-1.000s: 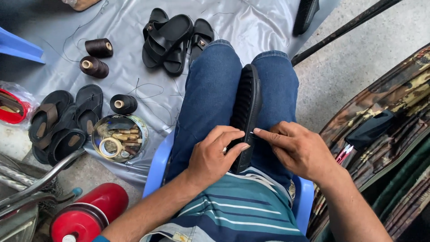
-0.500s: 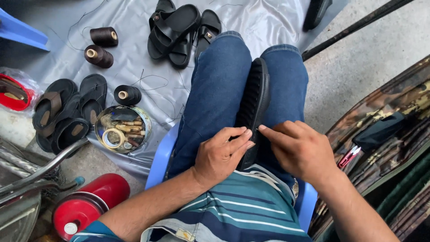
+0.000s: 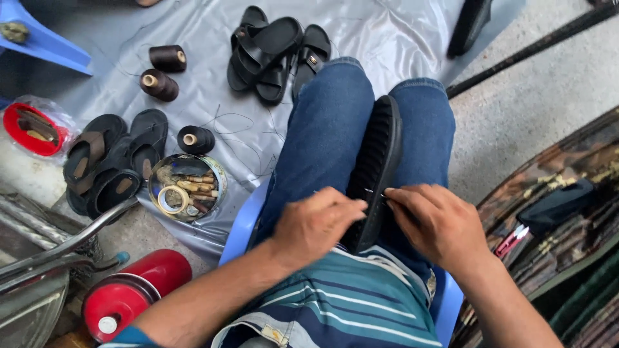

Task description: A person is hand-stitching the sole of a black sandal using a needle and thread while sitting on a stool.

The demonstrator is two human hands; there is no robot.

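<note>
A black ridged shoe sole (image 3: pixel 377 161) lies lengthwise between my jeans-clad knees, its near end at my lap. My left hand (image 3: pixel 316 225) grips the sole's near end from the left, fingers curled over its edge. My right hand (image 3: pixel 438 222) pinches a thin needle-like tool (image 3: pixel 375 193) at the sole's right edge, fingertips touching the rubber. I sit on a blue plastic stool (image 3: pixel 242 222).
On the grey sheet (image 3: pixel 400 38) lie black sandals (image 3: pixel 274 51), three dark thread spools (image 3: pixel 167 58), more sandals (image 3: pixel 109 161) and a round tin of tools (image 3: pixel 187 187). A red cylinder (image 3: pixel 129 296) stands at lower left. A camouflage bag (image 3: pixel 567 212) is at the right.
Both hands slid slightly along the sole's near end, and the left hand closed further over its edge. The view shifted a little.
</note>
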